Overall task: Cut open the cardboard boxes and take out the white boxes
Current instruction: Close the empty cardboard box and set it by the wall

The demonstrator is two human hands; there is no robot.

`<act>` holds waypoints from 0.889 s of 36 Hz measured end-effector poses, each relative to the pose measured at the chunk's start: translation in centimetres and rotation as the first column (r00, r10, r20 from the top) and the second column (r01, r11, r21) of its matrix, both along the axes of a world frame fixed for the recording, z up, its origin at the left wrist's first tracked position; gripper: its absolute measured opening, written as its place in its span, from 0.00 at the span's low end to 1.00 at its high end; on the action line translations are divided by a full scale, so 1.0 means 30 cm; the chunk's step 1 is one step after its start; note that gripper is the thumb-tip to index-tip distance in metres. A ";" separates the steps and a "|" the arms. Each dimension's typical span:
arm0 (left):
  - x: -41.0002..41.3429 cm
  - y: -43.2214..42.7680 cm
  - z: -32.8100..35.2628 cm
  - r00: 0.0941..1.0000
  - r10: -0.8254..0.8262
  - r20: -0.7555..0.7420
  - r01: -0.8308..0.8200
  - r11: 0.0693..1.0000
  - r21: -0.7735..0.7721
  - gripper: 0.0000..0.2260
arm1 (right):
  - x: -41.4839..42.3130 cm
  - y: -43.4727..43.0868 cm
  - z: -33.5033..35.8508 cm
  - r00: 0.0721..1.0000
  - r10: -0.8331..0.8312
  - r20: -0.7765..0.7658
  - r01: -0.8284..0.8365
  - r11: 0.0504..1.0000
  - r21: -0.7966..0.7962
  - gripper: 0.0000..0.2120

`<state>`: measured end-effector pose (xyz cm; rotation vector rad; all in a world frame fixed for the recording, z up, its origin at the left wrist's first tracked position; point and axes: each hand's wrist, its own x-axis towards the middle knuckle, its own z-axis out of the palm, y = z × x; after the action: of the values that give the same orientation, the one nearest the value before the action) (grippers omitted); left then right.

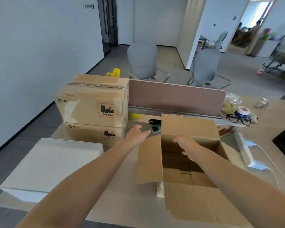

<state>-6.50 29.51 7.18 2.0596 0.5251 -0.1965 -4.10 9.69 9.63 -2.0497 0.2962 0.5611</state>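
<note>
Head view of a desk (125, 203) during unpacking.

(a) Open box (190, 204), right of centre: all flaps turned out, the far flap upright, the left flap tilted outward. Only bare cardboard shows inside.

(b) Right hand (187, 145): over the open box's mouth, near the far wall, with the fingers loosely bent and pointing left. Nothing is seen in its grasp; whether it touches the cardboard cannot be told.

(c) Left hand (136, 135): stretched forward between the box stack and the open box, fingers straight and released, holding nothing. Its fingertips are close to a small device (155, 129) on the desk.

(d) White box (51, 162): flat on the desk's near left corner, outside any carton and well apart from both hands.

(e) Two taped boxes, upper box (92, 102) stacked on lower box (95, 134), at far left behind the white box.

(f) Divider (176, 96): upright behind the open box. Glasses (239, 120) and a tape roll (241, 111) lie at its right end.
</note>
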 end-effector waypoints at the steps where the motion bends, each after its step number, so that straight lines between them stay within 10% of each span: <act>1: 0.016 -0.052 -0.020 1.000 0.010 0.004 -0.010 1.000 0.009 0.32 | 0.014 -0.078 -0.003 1.000 -0.008 0.017 0.009 1.000 -0.024 0.18; 9: 0.075 -0.306 -0.121 0.993 0.098 -0.060 -0.094 0.994 0.062 0.34 | 0.125 -0.590 -0.085 0.986 -0.124 0.115 0.147 0.966 -0.215 0.06; 14: 0.086 -0.335 -0.180 0.974 0.211 -0.086 -0.207 0.977 0.054 0.36 | 0.277 -0.870 -0.330 0.985 -0.173 0.006 0.169 0.958 -0.233 0.38; 22: 0.039 -0.305 -0.257 0.891 0.347 -0.293 -0.350 0.936 0.045 0.58 | 0.184 -0.910 -0.254 0.942 -0.241 -0.233 0.190 0.956 -0.221 0.44; 32: 0.093 -0.186 -0.203 0.905 0.345 -0.249 -0.268 0.917 0.296 0.56 | 0.278 -0.989 -0.190 0.981 -0.156 -0.116 0.087 0.885 -0.457 0.49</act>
<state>-3.72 23.92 1.08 2.1708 1.1067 -0.2616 4.25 -19.98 3.91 -2.4154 0.6968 0.6119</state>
